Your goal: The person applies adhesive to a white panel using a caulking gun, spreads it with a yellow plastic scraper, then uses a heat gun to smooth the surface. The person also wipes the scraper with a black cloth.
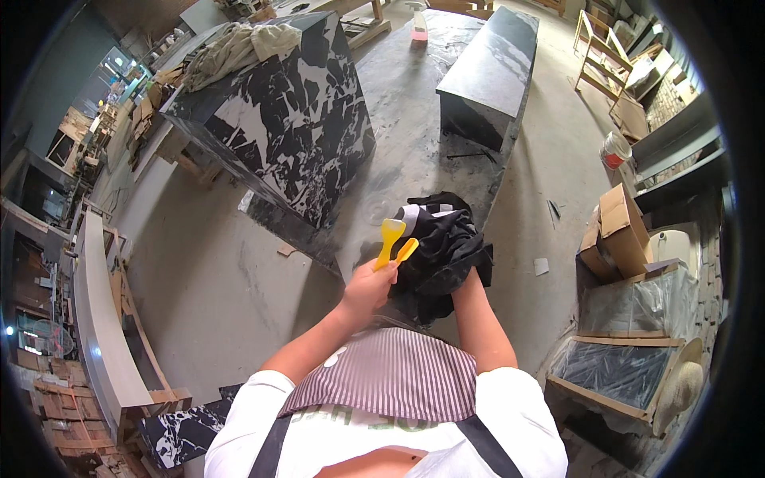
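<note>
My left hand [370, 288] is closed around two yellow scrapers [389, 239], small plastic-looking tools whose flared ends point up and away from me. Just right of them is a bunched black cloth [434, 259] with some white patches, at the near end of the dark table. My right hand [468, 280] grips this cloth from its right side, and the folds cover most of its fingers. The two hands are close together in front of my striped apron [398, 374].
A black-and-white marbled stone block [295, 119] stands left on the dusty table [398, 103], a beige cloth [239, 54] on top. A long dark stone box [494, 64] lies along the right edge. Cardboard boxes [621, 227] and a bucket [614, 150] stand right.
</note>
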### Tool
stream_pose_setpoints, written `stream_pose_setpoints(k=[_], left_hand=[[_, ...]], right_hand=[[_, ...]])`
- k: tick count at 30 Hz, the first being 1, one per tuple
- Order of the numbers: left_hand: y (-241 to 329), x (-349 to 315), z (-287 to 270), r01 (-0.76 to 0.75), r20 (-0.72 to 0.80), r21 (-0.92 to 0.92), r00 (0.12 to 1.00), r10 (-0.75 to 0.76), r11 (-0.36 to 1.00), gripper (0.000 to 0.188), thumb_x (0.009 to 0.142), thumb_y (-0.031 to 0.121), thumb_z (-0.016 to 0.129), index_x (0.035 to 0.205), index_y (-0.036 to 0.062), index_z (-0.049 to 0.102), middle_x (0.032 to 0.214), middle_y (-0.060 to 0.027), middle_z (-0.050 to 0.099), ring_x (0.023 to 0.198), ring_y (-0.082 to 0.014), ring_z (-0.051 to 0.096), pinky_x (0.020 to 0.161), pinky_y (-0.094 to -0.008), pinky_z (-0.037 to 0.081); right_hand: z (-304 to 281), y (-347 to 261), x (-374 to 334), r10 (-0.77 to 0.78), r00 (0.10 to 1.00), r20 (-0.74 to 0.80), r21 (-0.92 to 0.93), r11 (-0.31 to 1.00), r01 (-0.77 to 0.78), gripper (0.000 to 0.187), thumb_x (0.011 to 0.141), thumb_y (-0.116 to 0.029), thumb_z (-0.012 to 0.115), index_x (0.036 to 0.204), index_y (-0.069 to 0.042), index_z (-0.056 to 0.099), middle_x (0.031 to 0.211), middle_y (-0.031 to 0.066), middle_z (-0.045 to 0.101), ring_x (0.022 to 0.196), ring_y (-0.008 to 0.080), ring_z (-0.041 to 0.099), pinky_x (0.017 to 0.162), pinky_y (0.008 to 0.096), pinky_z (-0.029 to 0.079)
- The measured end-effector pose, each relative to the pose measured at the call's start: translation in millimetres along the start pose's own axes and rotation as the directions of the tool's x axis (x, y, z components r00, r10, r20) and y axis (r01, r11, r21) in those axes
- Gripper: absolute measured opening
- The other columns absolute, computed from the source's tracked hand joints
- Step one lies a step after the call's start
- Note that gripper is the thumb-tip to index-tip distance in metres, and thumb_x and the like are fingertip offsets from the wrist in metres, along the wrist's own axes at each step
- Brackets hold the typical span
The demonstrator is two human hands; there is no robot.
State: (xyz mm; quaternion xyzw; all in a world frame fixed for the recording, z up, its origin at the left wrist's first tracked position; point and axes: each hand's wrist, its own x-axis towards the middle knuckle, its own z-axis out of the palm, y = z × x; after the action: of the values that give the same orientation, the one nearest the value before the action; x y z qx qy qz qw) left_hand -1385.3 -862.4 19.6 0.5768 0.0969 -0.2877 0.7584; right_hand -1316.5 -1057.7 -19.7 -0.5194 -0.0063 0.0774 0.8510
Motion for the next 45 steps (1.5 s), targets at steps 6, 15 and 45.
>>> stream_pose_setpoints(k=[6,15,45], left_hand=[[-10.2,1.1,-18.0,-0.01,0.008,-0.061,1.0,0.01,0.998,0.022,0.093,0.027,0.058,0.083,0.0088,0.054,0.065,0.0043,0.048,0.044,-0.0052,0.036,0.039,-0.022,0.028],[-2.7,-2.5,-5.2,0.268,0.015,0.393,0.955,-0.297,0.88,0.022,0.09,0.027,0.059,0.078,0.0087,0.058,0.066,0.0024,0.05,0.054,-0.0066,0.039,0.048,-0.0242,0.031],[-32.7,17.7,11.6,-0.409,0.269,0.875,0.855,0.443,0.259,0.026,0.092,0.015,0.053,0.115,0.0027,0.048,0.087,-0.0259,0.063,0.083,-0.0446,0.062,0.069,-0.0482,0.049]], right_hand=[[9.9,10.0,-26.4,0.012,0.999,0.045,0.123,0.992,-0.018,0.027,0.083,-0.026,0.06,0.104,-0.01,0.061,0.099,0.0093,0.061,0.094,0.0242,0.058,0.083,0.0337,0.046],[8.6,-14.5,-14.3,-0.164,0.901,0.402,-0.901,-0.247,0.357,0.028,0.075,-0.031,0.064,0.094,-0.01,0.06,0.092,0.0107,0.059,0.09,0.0279,0.058,0.075,0.0366,0.047],[3.8,57.9,16.8,-0.525,0.851,0.002,-1.0,-0.01,-0.005,0.033,0.077,-0.042,0.059,0.092,-0.012,0.054,0.093,0.0092,0.051,0.089,0.0285,0.055,0.074,0.0391,0.047]])
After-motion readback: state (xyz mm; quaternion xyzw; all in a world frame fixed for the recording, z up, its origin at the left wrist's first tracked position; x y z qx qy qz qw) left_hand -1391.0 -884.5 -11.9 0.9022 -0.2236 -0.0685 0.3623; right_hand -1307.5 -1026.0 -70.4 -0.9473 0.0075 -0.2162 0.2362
